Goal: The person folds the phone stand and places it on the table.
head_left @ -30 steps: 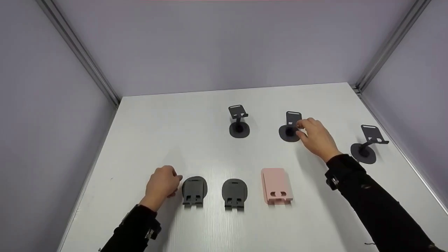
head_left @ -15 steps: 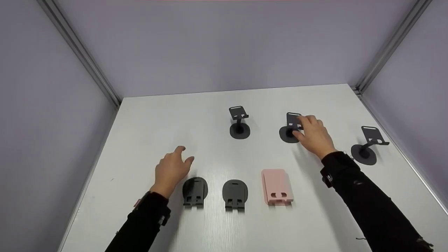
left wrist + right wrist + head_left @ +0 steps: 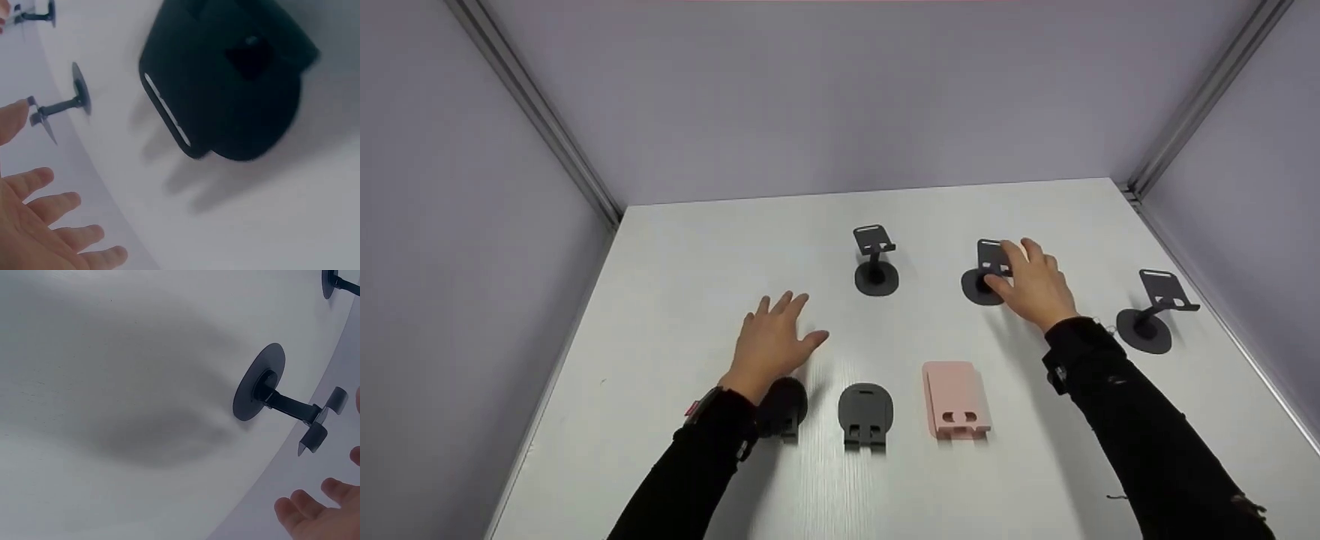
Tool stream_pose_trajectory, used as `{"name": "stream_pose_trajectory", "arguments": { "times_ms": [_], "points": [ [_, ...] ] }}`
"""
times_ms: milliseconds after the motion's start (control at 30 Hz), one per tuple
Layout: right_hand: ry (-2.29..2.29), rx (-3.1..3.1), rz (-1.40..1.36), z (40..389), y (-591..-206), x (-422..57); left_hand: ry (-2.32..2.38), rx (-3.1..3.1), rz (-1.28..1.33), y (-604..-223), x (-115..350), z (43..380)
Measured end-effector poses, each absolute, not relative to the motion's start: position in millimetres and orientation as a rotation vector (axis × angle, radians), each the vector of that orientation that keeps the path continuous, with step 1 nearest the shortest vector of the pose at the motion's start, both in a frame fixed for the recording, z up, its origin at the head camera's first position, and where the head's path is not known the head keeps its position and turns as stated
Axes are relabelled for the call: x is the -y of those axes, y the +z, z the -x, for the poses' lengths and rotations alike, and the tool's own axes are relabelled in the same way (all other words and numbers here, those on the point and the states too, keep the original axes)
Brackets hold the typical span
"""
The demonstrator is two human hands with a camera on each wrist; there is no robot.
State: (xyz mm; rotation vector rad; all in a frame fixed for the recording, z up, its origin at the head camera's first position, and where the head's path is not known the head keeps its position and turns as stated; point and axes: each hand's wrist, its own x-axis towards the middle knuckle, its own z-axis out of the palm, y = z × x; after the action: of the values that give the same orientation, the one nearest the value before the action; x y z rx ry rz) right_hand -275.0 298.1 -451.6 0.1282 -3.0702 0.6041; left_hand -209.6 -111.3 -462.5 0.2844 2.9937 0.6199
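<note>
The left grip point(image 3: 769, 345) has its fingers point(image 3: 62, 208) spread, the right grip point(image 3: 1036, 291) its thumb point(image 3: 1003, 286) and fingers parted.

Head cam sits high over the near side of the white table point(image 3: 675, 270), facing forward and down, farthest out, most of it in frame. Left wrist cam: low over table, rolled sideways, close on folded stand point(image 3: 208, 84). Right wrist cam: low, rolled too, aimed toward table's far edge. Head and right wrist share middle upright stand point(image 3: 288, 405).
</note>
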Motion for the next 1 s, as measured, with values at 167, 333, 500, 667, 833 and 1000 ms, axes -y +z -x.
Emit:
{"name": "stream_pose_trajectory", "arguments": {
  "times_ms": [167, 333, 500, 667, 833, 1000],
  "points": [
    [0.608, 3.095, -0.075, 278.9, -452.0, -295.4, 0.62, -2.993, -0.329, -458.2, 93.0, 214.4],
    [0.628, 3.108, -0.024, 283.8, -454.5, -292.1, 0.593, -3.004, -0.376, -453.7, 75.7, 217.8],
    [0.62, 3.138, -0.015, 288.0, -457.6, -289.8, 0.519, -2.991, -0.435, -450.4, 60.9, 218.8],
    [0.605, 3.156, -0.033, 290.4, -457.8, -287.9, 0.437, -2.994, -0.492, -447.0, 46.9, 217.8],
    [0.599, 3.159, -0.049, 290.5, -458.6, -285.4, 0.398, -2.997, -0.541, -445.3, 32.3, 218.3],
    [0.625, 3.145, -0.056, 290.0, -466.5, -282.9, 0.395, -2.997, -0.588, -447.0, 19.8, 221.5]
  ]
}}
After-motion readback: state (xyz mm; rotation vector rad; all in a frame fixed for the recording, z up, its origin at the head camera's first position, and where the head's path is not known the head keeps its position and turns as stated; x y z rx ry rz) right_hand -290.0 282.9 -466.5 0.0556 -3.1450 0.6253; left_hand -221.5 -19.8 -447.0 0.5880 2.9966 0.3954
